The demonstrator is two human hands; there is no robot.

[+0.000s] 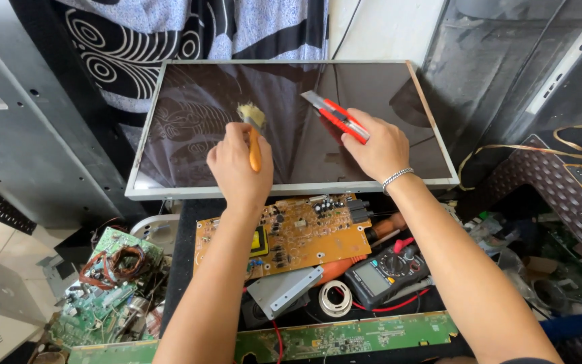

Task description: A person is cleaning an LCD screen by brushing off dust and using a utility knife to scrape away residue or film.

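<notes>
Brushing looks underway: left hand (237, 165) grips a brush (253, 131) on the dark panel (190, 121) beyond its fingers; right hand (375, 149) clasps a cutter (335, 116), likely needing careful blade placement.

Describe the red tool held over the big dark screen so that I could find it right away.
Start at the large dark screen panel leaning at the back of the bench. Over its right half, the right hand grips a utility knife. Its red and grey flat body sets it apart from the orange-handled brush in the left hand.
</notes>
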